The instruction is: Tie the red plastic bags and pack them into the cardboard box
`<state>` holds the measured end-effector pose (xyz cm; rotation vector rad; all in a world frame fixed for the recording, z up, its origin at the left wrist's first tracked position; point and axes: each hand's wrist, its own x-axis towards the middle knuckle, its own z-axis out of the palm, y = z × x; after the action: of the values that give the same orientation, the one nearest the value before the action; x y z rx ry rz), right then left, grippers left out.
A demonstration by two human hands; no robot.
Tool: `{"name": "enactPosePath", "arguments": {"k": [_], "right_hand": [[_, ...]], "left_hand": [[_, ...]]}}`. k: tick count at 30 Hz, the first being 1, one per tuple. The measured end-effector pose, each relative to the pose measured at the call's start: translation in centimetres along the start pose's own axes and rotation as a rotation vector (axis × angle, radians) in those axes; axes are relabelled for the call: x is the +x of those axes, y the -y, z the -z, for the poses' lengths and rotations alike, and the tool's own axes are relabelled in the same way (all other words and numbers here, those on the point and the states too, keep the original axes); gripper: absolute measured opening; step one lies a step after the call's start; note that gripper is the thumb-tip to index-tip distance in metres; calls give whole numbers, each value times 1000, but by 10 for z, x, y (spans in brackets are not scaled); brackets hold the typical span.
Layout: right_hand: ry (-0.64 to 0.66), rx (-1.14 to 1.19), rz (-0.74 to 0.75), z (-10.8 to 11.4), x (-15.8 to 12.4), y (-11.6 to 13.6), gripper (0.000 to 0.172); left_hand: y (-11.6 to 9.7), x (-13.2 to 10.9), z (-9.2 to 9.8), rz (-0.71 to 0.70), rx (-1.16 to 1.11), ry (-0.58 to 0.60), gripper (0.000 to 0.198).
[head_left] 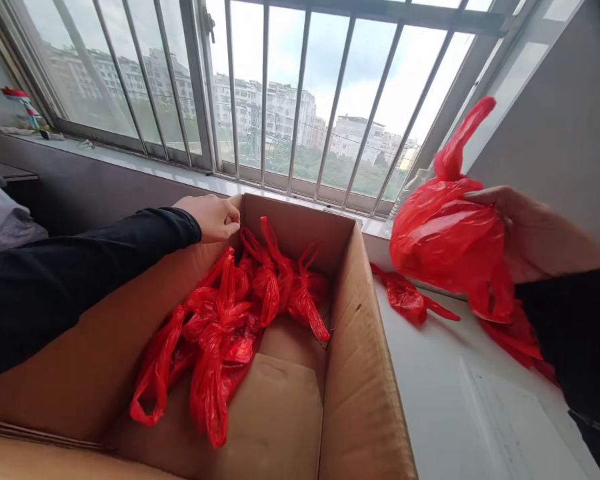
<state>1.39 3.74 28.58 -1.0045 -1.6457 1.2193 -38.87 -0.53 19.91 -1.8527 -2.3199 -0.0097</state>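
Observation:
A large open cardboard box (367, 360) holds several knotted red plastic bags (225, 320), most of them heaped along its left and far sides. My left hand (211, 217) is closed at the far left corner of the box, with its fingers curled over the rim; part of the grip is hidden. To the right of the box, my right hand (530, 233) holds up a full, tied red plastic bag (445, 233), its knotted top sticking upward. The contents of that bag cannot be made out. Below it, another red bag (407, 299) lies on a white surface.
The white surface (460, 413) adjoins the box's right side. More red plastic (520, 340) lies partly under my right arm. Behind the box runs a windowsill (300, 200) below a barred window. A clear plastic bottle (407, 193) stands there, partly hidden by the raised bag.

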Motion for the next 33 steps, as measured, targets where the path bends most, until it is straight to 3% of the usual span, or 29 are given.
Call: {"name": "enactPosePath", "arguments": {"k": [3,8,12,15,18,21,23,24,29,33], "right_hand": [[250,303,-142,-28,-12,12,10],[455,363,-256,-79,-11,-7,8],[545,112,-224,-122,-12,-25,14],[562,-190,-136,-130,-10,-28,36],[389,-261,55,-106,12,-31,37],[56,-394,185,-61,53,-54,34],[-213,-722,129,-26,78,-82,34],[-278,-804,73,-9,86,-100,34],[-353,-982,-176,51,82,-188,31],[-306,-1015,-290,73,69,-228,31]], "left_hand": [[-1,1,-1,8,12,2,42],[0,1,-2,-15,-18,-16,44],[2,2,-1,-7,-35,-7,44],[-1,0,1,3,-24,3,42],[-7,-3,5,0,-6,-6,42],[-9,-5,10,-3,-3,-18,41],[-6,-2,10,-3,-4,-15,42],[-3,0,10,1,-6,-4,42],[7,8,7,-17,-39,53,41],[11,9,6,-6,-29,74,40]]}}
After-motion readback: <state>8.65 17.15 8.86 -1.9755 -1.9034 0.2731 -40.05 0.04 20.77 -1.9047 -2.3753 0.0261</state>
